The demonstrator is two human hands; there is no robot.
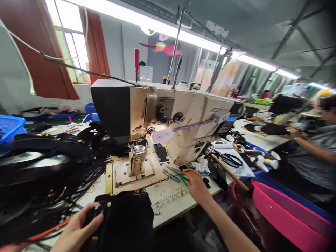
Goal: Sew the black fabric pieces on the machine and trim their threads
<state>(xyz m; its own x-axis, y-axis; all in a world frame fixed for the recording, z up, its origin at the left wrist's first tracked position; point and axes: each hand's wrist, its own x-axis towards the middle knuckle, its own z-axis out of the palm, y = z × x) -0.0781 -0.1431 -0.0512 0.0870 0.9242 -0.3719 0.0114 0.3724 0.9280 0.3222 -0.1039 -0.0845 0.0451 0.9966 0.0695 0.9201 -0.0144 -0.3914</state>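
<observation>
My left hand grips a piece of black fabric at the near edge of the sewing table, fingers curled over its left side. My right hand reaches forward beside the cream sewing machine and closes on green-handled scissors lying on the table. A pair of thread snips lies just left of that hand. The presser foot stands over the needle plate, with nothing under it.
A heap of black straps and fabric pieces fills the left side. A wooden stick, cords and papers lie right of the machine. A pink tub sits at the lower right. Another person works at the right. Blue bins stand far left.
</observation>
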